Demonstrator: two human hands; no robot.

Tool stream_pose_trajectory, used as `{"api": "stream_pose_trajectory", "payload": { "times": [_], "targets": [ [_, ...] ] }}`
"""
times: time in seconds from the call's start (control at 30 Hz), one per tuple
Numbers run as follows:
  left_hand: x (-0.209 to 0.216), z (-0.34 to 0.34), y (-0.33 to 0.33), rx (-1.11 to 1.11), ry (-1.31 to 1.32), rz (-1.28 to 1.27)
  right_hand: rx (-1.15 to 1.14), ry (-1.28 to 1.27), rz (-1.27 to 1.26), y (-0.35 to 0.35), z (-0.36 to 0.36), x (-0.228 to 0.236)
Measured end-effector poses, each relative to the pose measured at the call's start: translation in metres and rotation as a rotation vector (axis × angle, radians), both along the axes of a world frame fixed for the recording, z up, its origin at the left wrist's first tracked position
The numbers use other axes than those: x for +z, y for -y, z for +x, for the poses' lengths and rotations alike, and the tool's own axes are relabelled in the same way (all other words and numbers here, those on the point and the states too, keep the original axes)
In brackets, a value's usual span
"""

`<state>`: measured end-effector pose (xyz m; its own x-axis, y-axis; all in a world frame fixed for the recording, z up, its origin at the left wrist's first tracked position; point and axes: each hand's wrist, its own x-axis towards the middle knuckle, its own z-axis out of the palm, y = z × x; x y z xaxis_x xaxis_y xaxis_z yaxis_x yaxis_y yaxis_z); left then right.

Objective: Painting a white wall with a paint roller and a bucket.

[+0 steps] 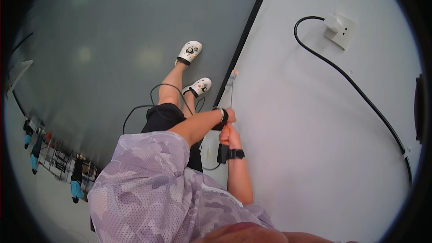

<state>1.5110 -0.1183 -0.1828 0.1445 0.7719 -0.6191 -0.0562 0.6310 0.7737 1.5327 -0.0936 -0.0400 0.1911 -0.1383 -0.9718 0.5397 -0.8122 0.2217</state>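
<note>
My right hand (230, 136) is closed around the orange handle (227, 130) of a thin, long-shafted tool, which looks like a screwdriver. Just beyond it, my left hand (231, 115) is closed near the top of the handle, where the shaft begins; its fingers are partly hidden. The thin shaft (231, 93) runs along the white wall to a small orange piece (235, 72) close to the black baseboard. Whether the tip touches that piece is too small to tell. A black strap with a small box (223, 154) sits on my right wrist, and dark bands circle the left.
On the right, a white wall socket (344, 31) holds a plug (333, 23) with a thick black cable (355, 87). A thin black cord (153, 96) loops beside my legs. The baseboard (249, 22) borders the grey floor (121, 31). People in blue (77, 191) and shelving appear far left.
</note>
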Motion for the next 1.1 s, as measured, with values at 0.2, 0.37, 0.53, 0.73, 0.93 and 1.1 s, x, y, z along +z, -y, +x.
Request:
{"api": "stream_pose_trajectory", "payload": {
  "times": [0.2,0.37,0.53,0.73,0.93,1.1],
  "targets": [
    [-0.012,-0.095,-0.050,0.312,-0.044,-0.027,0.007,-0.197,0.120,-0.061,-0.067,-0.030],
    [-0.024,-0.153,-0.079,0.507,0.006,-0.117,0.060,-0.326,0.222,-0.082,-0.113,-0.055],
    [-0.030,-0.030,-0.028,0.157,0.123,-0.118,-0.010,-0.101,0.093,-0.031,-0.002,-0.045],
    [-0.040,-0.086,-0.056,0.282,-0.079,0.136,0.034,-0.238,0.147,-0.066,-0.061,-0.046],
    [-0.034,-0.154,-0.077,0.473,-0.006,-0.072,0.108,-0.348,0.249,-0.078,-0.106,-0.063],
    [-0.034,0.005,-0.017,0.131,0.014,-0.058,-0.052,-0.086,0.037,-0.024,0.020,-0.040]
  ]
}}
